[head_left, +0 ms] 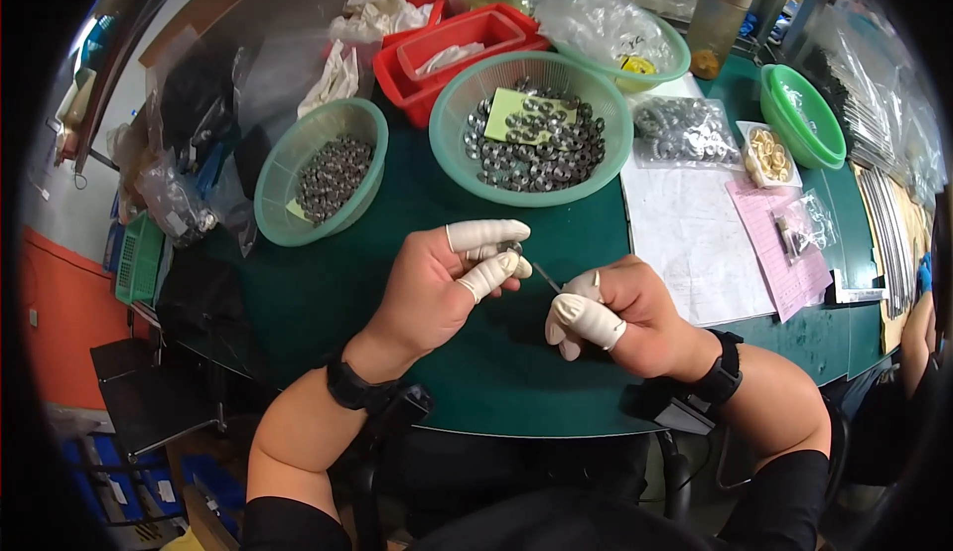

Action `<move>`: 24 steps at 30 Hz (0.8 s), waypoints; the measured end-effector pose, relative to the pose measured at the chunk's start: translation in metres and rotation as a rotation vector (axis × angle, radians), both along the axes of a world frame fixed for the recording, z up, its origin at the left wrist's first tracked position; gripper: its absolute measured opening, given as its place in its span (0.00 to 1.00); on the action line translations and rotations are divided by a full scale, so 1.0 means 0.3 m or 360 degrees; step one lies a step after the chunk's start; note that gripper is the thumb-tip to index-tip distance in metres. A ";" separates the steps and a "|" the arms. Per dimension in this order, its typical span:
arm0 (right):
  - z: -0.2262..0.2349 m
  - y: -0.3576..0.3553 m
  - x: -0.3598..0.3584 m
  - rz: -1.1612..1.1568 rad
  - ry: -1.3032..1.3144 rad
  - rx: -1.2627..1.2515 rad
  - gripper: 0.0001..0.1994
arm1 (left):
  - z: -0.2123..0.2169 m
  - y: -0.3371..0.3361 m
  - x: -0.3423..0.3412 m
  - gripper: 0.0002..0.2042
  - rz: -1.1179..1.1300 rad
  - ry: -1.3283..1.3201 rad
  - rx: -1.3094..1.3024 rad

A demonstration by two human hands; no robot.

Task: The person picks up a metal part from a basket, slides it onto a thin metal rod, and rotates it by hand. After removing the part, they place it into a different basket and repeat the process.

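A small metal ring (510,247) is pinched between the capped fingertips of the left hand (442,283) above the green table (328,293). A thin pin (547,275) is gripped in the right hand (620,318) and aimed at the ring. Fitting appears underway; steady alignment is called for.

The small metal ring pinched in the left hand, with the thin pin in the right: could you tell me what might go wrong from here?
1. The small metal ring is held only by the fingertips of the left hand above the green table; it could slip and roll off.
2. The thin pin in the right hand points at the left fingers and might prick them.
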State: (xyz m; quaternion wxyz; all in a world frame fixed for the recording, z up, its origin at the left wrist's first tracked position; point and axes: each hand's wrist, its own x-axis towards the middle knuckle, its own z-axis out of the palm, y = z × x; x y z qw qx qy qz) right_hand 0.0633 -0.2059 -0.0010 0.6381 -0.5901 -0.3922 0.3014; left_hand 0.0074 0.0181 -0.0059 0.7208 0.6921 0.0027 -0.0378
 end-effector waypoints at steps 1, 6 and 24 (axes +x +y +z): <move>-0.001 0.000 0.001 -0.0005 0.0004 -0.0006 0.15 | 0.002 0.000 -0.003 0.14 0.0012 0.0020 -0.0014; -0.009 0.003 0.007 -0.0022 -0.0019 -0.0006 0.15 | 0.004 0.000 -0.008 0.14 -0.0048 -0.0013 0.0026; -0.016 0.007 -0.004 -0.0057 0.0014 0.0112 0.12 | -0.004 0.003 -0.019 0.13 -0.0117 -0.0060 -0.0110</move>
